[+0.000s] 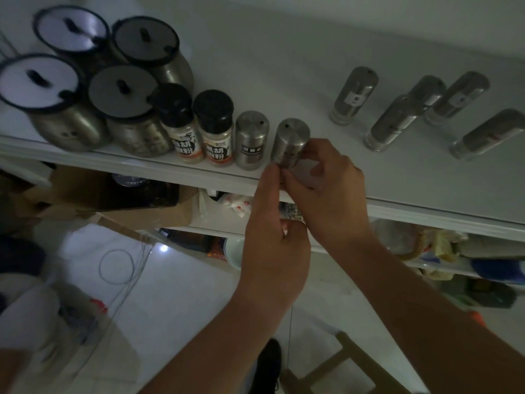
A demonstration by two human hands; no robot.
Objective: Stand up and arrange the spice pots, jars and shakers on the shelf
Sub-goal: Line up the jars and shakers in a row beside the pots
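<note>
Both my hands are on one steel shaker (289, 143) at the front edge of the shelf (284, 81). My right hand (329, 191) has its grip closed on the shaker's lower right side, thumb and fingertips pinching the wall. My left hand (272, 223) comes up from below, and its grip is narrow, thumb and forefinger pinched at the shaker's lower left, touching its base. The shaker stands nearly upright, tilted a little, its flat top with a small hole facing up.

Just beside it to the left stands a second shaker (251, 139), upright, with a dark label. Next come two plastic jars with black caps, a dark-label jar (216, 129) and a white-label jar (179, 123), both upright and close together. Further left are four round steel pots with black-rimmed lids: a near pot (127, 109) next to the jars, a left pot (48, 100) at the shelf's front corner, and behind them a rear pot (153, 52) and a far pot (71, 29).

Well apart to the right, four slim steel tubes lie tipped on their sides: one tube (353, 95) alone, a pair (403, 118), touching or overlapping, I cannot tell which, with a third tube (457, 98) just beside, and a last tube (488, 133) nearest the right edge.

Below the shelf I see a cardboard box (113, 200) and a pale tiled floor (181, 294).
</note>
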